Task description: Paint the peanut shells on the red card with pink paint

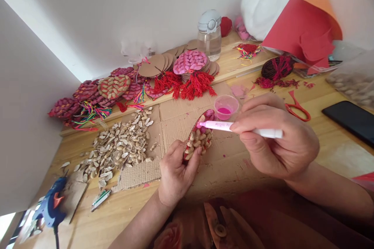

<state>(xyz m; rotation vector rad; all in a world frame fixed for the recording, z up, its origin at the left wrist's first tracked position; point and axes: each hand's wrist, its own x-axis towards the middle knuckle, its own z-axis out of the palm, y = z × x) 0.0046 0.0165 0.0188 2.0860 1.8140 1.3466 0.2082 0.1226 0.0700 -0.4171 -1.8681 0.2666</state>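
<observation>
Between the thumb and fingers of my left hand [177,171] is a round disc covered with peanut shells [201,140], tilted on its edge. A few shells near its top are pink; the others are bare tan over a red base. My right hand [277,136] is closed on a white and pink marker [219,125], whose pink tip touches the shells at the disc's upper edge. Just behind the disc stands a small clear plastic cup [227,104] with bright pink liquid in it.
Loose peanut shells [125,140] are heaped at the left on cardboard [172,120]. A blue glue gun [52,202] lies front left. Finished shell discs [113,86] and a water bottle [209,39] line the back. Red scissors [298,111] and a black phone [350,120] lie right.
</observation>
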